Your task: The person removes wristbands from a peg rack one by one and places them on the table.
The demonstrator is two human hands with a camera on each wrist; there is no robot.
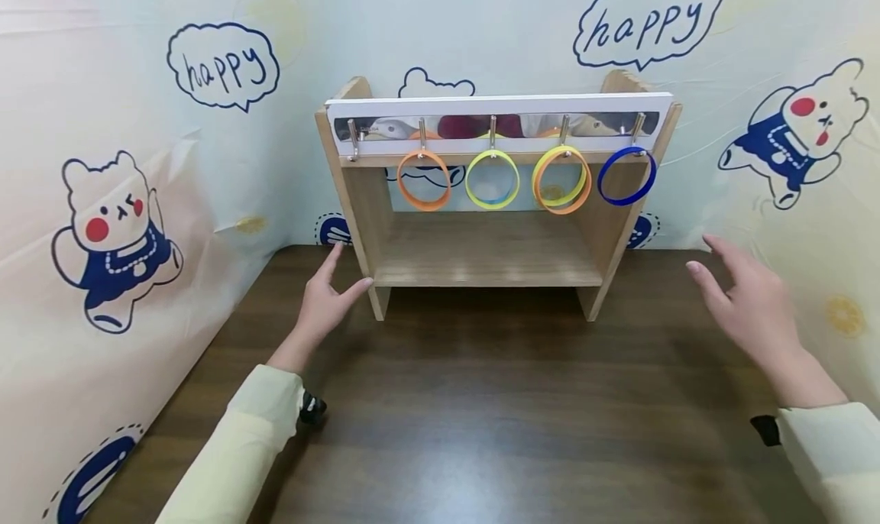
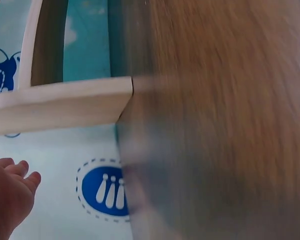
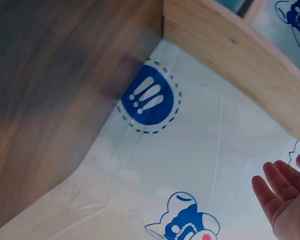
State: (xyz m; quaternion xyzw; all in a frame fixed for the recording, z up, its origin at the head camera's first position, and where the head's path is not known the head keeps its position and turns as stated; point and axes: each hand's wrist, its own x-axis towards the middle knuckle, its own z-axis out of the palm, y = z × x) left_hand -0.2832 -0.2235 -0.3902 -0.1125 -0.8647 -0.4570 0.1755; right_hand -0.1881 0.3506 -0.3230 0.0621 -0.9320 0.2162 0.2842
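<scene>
A wooden rack stands at the back of the table, with a row of metal hooks along its white-framed top bar. From the hooks hang an orange ring, a yellow ring, a yellow and an orange ring together, and a blue ring. My left hand is beside the rack's left side panel, thumb and fingers spread, holding nothing. Off to the right of the rack, my right hand hovers with fingers loosely extended and holds nothing. The wrist views show fingers close to the side panels.
The dark wood table stretches in front of the rack. Printed cloth with cartoon bears and "happy" bubbles encloses the back and both sides. A shiny strip behind the hooks shows reflections.
</scene>
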